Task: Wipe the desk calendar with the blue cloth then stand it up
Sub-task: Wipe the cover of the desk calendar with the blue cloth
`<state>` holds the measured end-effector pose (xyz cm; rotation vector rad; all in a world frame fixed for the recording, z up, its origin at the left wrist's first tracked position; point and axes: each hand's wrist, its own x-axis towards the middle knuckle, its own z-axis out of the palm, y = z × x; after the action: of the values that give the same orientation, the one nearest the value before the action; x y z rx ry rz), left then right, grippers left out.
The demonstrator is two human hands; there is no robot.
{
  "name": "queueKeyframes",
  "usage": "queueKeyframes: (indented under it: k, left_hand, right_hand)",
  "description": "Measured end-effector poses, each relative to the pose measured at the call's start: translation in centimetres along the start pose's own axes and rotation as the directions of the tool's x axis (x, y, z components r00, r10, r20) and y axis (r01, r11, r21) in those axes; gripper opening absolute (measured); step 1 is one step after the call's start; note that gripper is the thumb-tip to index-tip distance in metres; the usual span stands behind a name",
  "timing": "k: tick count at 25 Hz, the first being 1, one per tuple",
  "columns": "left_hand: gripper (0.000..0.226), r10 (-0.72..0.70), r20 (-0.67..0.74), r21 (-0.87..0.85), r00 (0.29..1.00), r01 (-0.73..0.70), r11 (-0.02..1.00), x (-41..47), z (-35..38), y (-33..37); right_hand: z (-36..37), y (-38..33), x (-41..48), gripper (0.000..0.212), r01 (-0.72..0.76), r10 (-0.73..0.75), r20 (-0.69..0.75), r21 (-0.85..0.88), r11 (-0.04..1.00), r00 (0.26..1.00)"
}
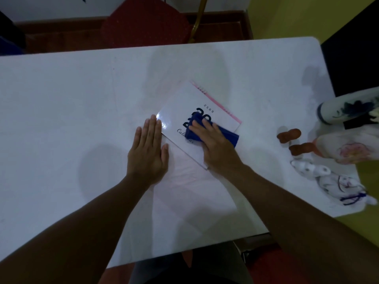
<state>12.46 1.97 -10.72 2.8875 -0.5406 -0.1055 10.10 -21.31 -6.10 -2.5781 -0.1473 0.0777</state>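
From the head camera, the desk calendar (pixel 194 119) lies flat on the white table (pixel 61 119), a little right of centre, turned at an angle with its pink spiral edge toward the far right. The right hand (pixel 213 144) is spread palm-down on the blue cloth (pixel 227 136), pressing it onto the calendar's printed cover; the fingers are extended, not curled round the fabric, and the cloth hides part of the large dark lettering. The left hand (pixel 148 152) lies open and flat on the table just left of the calendar, its fingertips and thumb touching the calendar's near-left edge.

At the right end of the table, well apart from the calendar, sit two brown peanut-shaped pieces (pixel 289 135), a white figurine with blue markings (pixel 328 179), a pale piece with a pink flower pattern (pixel 348 148) and a white-and-blue vase lying on its side (pixel 346 108). Nothing lies between these and the calendar. Beyond the far edge of the table stands a red chair (pixel 145 21). The table surface to the left of the hands is bare.
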Motion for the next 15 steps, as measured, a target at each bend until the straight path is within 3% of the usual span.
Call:
queueKeyframes:
  k: [4, 6, 12, 15]
  left_hand:
    - [0.071, -0.003, -0.001, -0.007, 1.000, 0.003, 1.000, 0.0, 0.0, 0.0]
    - [0.071, 0.000, -0.001, -0.006, 1.000, 0.000, 1.000, 0.0, -0.1, 0.0]
    - [0.071, -0.006, 0.029, 0.000, 1.000, 0.006, 1.000, 0.0, -0.3, 0.1]
    - [0.071, -0.004, 0.016, -0.011, 1.000, 0.004, 1.000, 0.1, -0.5, 0.2]
  right_hand:
    - [-0.6, 0.8, 4.5, 0.051, -0.197, 0.200, -0.049, 0.072, 0.978, 0.978]
    - [0.2, -0.3, 4.6, 0.054, -0.214, 0.219, -0.072, 0.067, 0.975, 0.973]
    - [1.8, -2.3, -4.1, 0.064, 0.113, -0.112, 0.028, -0.034, 0.993, 0.993]
    - [-0.1, 0.7, -4.8, 0.065, 0.142, -0.140, 0.040, -0.060, 0.988, 0.989]
